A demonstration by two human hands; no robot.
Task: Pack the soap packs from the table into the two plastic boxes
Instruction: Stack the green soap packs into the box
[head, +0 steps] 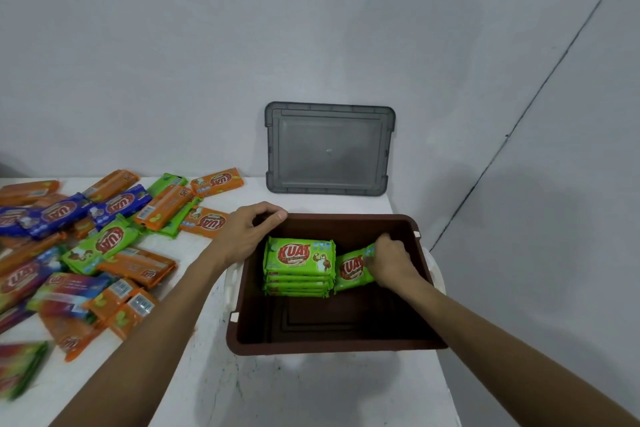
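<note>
Inside the brown box (346, 229), the right grip (391, 260) pinched a green soap pack (351, 270), tilted just beside the stack of green packs (299, 267), while the left grip (249, 229) curled over the box's rim. Placing seemed under way; next the pack likely needed laying flat. Glossy loose packs (104, 239) lay heaped on the table (207, 374), left of the box

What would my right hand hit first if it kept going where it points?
Likely the stack of green soap packs in the brown plastic box. The right hand points left and away; the green soap pack its fingers grip would reach that stack first, though depth is unclear.
</note>
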